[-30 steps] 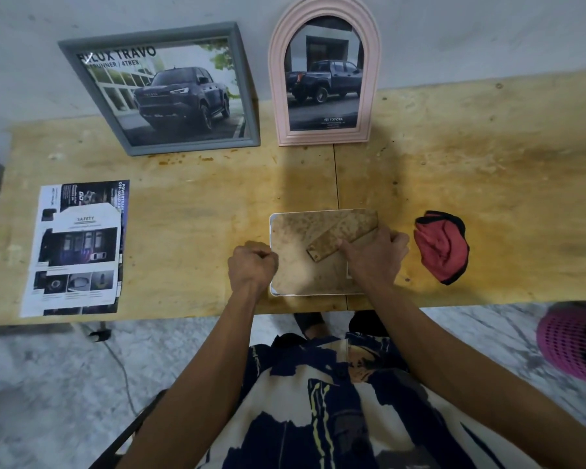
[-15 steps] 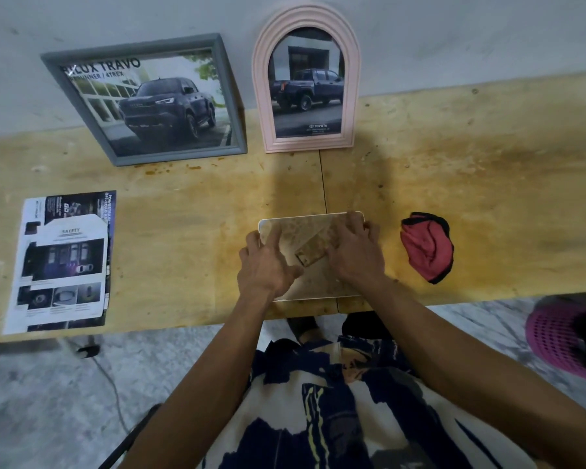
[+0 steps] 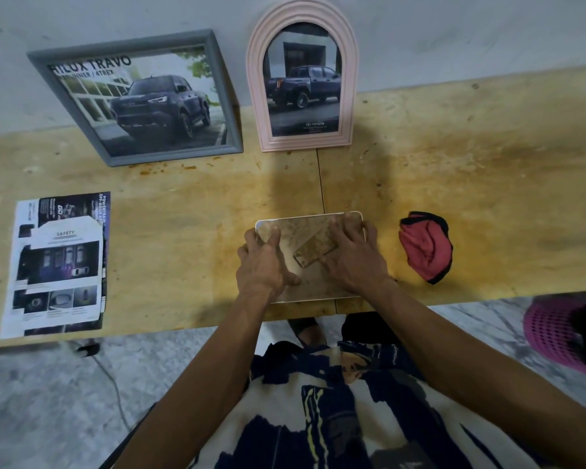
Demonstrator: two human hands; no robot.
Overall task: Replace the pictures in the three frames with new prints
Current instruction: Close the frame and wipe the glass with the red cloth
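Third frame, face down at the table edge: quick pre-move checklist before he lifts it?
1. Third frame flat on the table, back up: ok.
2. Left hand on its left side, fingers spread flat: ok.
3. Right hand on its right side, over the stand flap: ok.
4. Backing clips locked: cannot tell.
5. New print inside: cannot tell, face hidden.
6. Standing spot right of the pink arched frame: ok; red cloth lies nearer the front.

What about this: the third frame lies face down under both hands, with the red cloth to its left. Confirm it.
Not quite. The head view shows the red cloth to the right of the third frame, beyond the right hand. The rest holds: it lies face down under both hands, left hand included.
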